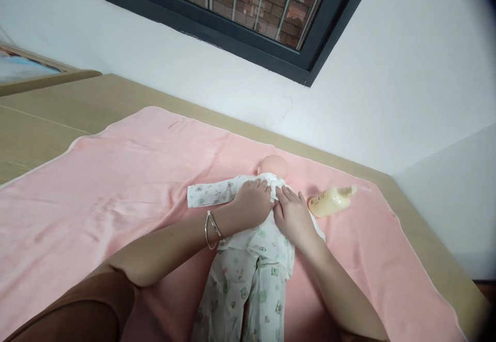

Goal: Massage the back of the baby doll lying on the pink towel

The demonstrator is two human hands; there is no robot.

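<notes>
What looks like a baby doll lies on its back, with the top of its smooth, bare head [273, 165] showing. It wears a white printed shirt [261, 238] and matching pants [232, 280]. One sleeve stretches out flat to the left. My left hand [253, 202], with bracelets at its wrist, is closed on the shirt's front just below the collar. Close beside it, my right hand [294, 215] has its bent fingers on the same part of the shirt. Both thumbs and the cloth under the fingertips are mostly hidden.
A pink blanket [155, 156] covers much of the wooden surface [96, 96]. To the right of my right hand, a pale yellow pump bottle [329, 201] lies on its side. Behind stands a white wall [248, 94] with a dark-framed window [306, 68].
</notes>
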